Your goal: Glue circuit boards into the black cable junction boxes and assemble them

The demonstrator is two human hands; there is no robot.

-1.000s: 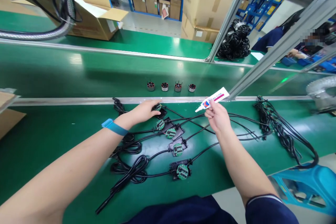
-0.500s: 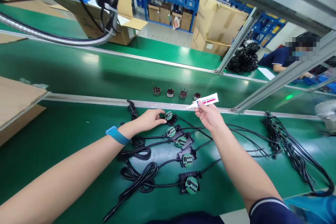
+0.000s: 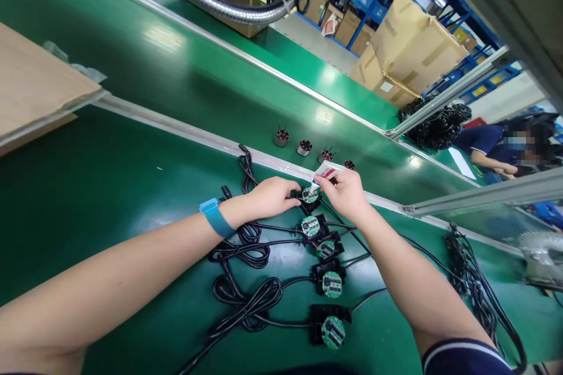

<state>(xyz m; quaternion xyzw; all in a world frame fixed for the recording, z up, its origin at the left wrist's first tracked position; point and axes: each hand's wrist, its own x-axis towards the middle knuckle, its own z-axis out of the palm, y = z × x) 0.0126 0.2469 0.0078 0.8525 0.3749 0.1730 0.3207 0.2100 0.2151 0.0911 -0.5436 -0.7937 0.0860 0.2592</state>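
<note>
My left hand (image 3: 275,196), with a blue wristband (image 3: 216,217), pinches the left edge of a round green circuit board (image 3: 310,194) at the far end of a row. My right hand (image 3: 345,190) is closed around a white and red squeeze tube (image 3: 328,171), its nozzle tilted down onto that same board. Nearer to me lie several more round boards (image 3: 331,284), each by a black plastic housing (image 3: 317,314) with black cables (image 3: 250,299) running out of it. Several small wire-wound motor stators (image 3: 304,147) stand in a line just beyond my hands.
A metal rail (image 3: 211,142) crosses the green bench behind the boards. Cardboard (image 3: 39,82) lies at the left, and bundled black cables (image 3: 468,281) at the right. An aluminium post (image 3: 457,91) rises at the back right, near a seated person (image 3: 497,146).
My right hand has brought the tube down and left, so its nozzle now meets the far board. The left hand stays at that board. The whole view has tilted and shifted.
</note>
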